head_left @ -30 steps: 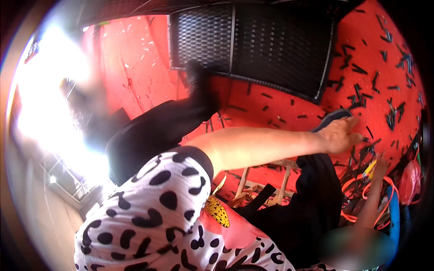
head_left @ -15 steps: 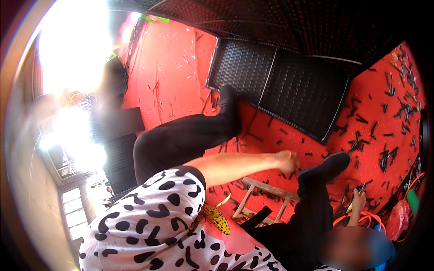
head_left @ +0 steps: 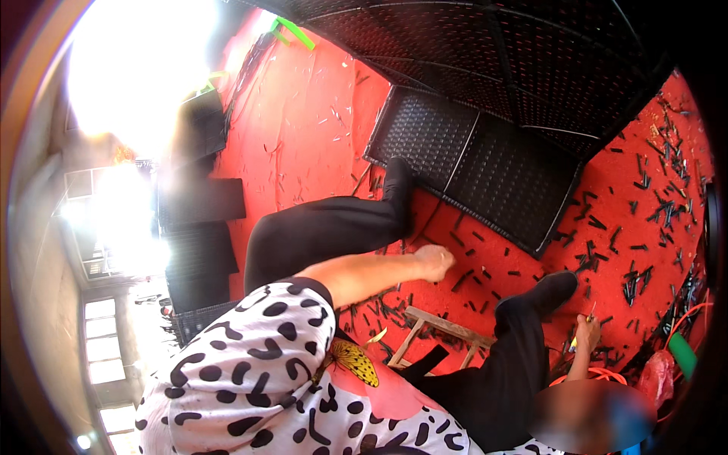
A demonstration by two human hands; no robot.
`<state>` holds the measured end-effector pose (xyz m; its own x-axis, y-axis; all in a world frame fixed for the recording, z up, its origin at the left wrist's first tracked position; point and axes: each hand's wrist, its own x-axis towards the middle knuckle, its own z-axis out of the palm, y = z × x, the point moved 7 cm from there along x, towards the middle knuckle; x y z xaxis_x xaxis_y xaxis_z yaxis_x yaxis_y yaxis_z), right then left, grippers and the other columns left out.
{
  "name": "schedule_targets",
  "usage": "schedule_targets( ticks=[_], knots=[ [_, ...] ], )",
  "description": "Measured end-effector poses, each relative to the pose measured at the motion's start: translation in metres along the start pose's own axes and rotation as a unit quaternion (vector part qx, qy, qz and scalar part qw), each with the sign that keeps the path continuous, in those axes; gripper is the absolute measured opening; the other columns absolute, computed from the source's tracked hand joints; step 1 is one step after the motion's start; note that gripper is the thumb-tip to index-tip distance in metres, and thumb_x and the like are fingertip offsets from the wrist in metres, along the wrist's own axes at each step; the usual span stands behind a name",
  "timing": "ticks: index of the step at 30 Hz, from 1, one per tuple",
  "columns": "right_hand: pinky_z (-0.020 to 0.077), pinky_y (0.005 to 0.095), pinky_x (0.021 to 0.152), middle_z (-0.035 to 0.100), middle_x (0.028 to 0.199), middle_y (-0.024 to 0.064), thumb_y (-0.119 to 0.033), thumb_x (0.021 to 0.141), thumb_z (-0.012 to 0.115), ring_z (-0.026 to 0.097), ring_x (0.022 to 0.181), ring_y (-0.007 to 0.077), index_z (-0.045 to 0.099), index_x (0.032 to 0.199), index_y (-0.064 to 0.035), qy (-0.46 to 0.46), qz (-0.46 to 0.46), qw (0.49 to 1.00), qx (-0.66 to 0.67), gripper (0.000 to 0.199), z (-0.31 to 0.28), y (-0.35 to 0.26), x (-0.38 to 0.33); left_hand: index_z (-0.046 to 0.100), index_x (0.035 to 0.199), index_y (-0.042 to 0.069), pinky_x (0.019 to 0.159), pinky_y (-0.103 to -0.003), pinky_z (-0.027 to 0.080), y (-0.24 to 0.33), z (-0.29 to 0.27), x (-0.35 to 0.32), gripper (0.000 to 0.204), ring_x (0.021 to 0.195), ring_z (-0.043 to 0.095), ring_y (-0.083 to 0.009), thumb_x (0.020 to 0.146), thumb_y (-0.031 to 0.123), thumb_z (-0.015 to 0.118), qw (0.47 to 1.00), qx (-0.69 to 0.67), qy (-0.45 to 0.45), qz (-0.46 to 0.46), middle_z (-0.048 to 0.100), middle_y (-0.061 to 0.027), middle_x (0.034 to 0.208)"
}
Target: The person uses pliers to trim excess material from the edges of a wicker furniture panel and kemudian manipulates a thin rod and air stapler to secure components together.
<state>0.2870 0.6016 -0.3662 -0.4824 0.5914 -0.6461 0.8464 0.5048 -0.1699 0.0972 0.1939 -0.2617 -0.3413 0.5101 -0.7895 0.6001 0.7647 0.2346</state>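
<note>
Black woven panel [head_left: 504, 174] beyond curled left hand [head_left: 435, 263]; right hand [head_left: 588, 334] grips small tool [head_left: 592, 309].

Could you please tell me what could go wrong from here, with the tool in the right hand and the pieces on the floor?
The right hand holds a slim tool with its tip exposed; a careless swing might scratch the nearby right leg.
Loose black strips lie around the right shoe on the red floor, so a foot could perhaps slip.
An orange cord loops close to the right forearm and might snag it.
</note>
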Motion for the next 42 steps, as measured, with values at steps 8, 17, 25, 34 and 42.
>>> schedule_targets(
  ticks=[8,17,25,34,42],
  knots=[
    [0.0479,0.0303,0.064,0.056,0.085,0.0087,-0.034,0.075,0.058,0.059,0.076,0.0204,0.053,0.1,-0.0048,-0.266,-0.056,0.869,0.414,0.039,-0.004,-0.084,0.021,0.06,0.068,0.003,0.07,-0.041,0.047,-0.051,-0.073,-0.024,0.017,0.083,0.057,-0.0321,0.063,0.016,0.052,0.996,0.053,0.055,-0.038,0.06,-0.0158,0.073],
    [0.0473,0.0292,0.068,0.056,0.091,0.0104,-0.036,0.076,0.057,0.057,0.083,0.0213,0.049,0.107,-0.0035,-0.311,-0.08,0.781,0.536,0.046,-0.034,-0.33,-0.106,0.019,0.13,-0.002,0.085,-0.034,0.042,0.017,-0.078,0.032,0.101,0.101,0.051,-0.0288,0.057,0.042,0.073,0.878,-0.47,-0.02,0.09,0.05,-0.0186,0.113],
    [0.0401,0.0249,0.072,0.053,0.103,0.0077,-0.031,0.075,0.062,0.05,0.086,0.011,0.045,0.115,-0.0011,-0.387,-0.157,0.7,0.579,0.053,0.057,-0.517,-0.113,0.047,0.098,-0.004,0.05,-0.024,0.047,-0.14,-0.132,0.022,0.04,0.061,0.057,-0.0154,0.063,0.005,0.066,0.745,-0.651,0.144,-0.003,0.056,-0.0095,0.081],
    [0.0464,0.0244,0.072,0.056,0.082,0.0,-0.013,0.07,0.061,0.054,0.075,0.0104,0.055,0.098,-0.0028,-0.435,-0.156,0.728,0.507,0.03,0.164,-0.548,-0.111,0.06,0.084,0.001,0.068,-0.032,0.045,-0.257,-0.044,0.033,0.031,0.078,0.059,-0.0218,0.065,0.024,0.064,0.899,-0.419,0.124,-0.025,0.06,-0.015,0.079],
    [0.052,0.0371,0.069,0.059,0.088,0.0128,-0.024,0.08,0.055,0.061,0.078,0.0247,0.051,0.099,-0.0017,-0.626,-0.086,0.581,0.512,0.029,0.191,-0.568,-0.152,0.059,0.078,0.004,0.07,-0.039,0.046,-0.38,-0.072,0.022,0.023,0.079,0.057,-0.0317,0.07,0.026,0.063,0.86,-0.174,0.384,-0.287,0.058,-0.0149,0.083]
  ],
)
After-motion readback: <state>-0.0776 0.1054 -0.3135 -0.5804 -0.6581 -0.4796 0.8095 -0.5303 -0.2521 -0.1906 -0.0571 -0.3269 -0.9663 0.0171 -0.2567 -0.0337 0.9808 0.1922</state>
